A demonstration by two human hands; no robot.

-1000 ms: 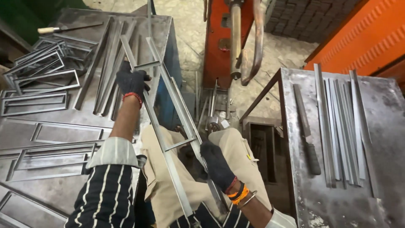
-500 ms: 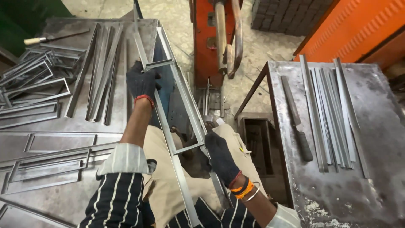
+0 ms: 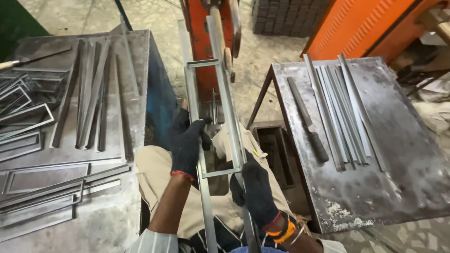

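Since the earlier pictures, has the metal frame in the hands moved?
Yes. The metal frame has swung to the right, off the left table, and its far end now reaches the orange machine. The left hand and right hand grip its rails.

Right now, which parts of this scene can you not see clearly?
- Head view: lower end of the metal frame, cut off by the bottom edge.
- Fingers of the right hand, hidden behind the frame rail.
- Top of the orange machine, cut off by the upper edge.
- Inside of the dark box, in shadow.

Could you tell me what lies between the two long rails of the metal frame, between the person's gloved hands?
In the head view, one short crossbar joins the rails of the frame between the left hand and right hand.
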